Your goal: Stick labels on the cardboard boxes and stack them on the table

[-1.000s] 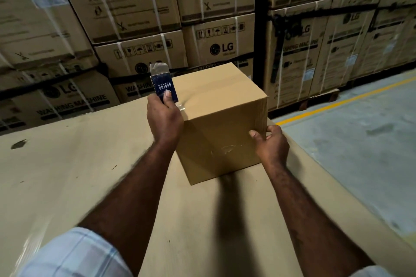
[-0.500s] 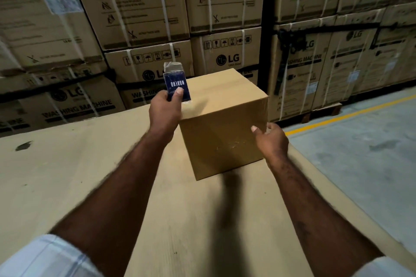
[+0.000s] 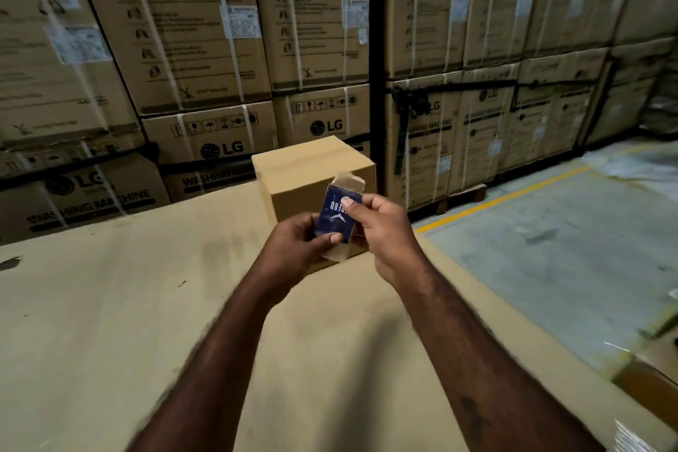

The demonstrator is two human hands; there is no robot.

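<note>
Small blue label packet (image 3: pixel 336 214), top flap open, held up in front of the plain cardboard box (image 3: pixel 312 176); left hand (image 3: pixel 299 244) grips its lower end with the thumb across the front, right hand (image 3: pixel 381 227) pinches its upper right edge, thumb on the printed face. Box stands closed on the cardboard-covered table (image 3: pixel 110 305), toward the far edge, neither hand touching it. Behind the table: stacked, strapped washing-machine cartons (image 3: pixel 205 48); at right, grey floor with a yellow line (image 3: pixel 502 198).
</note>
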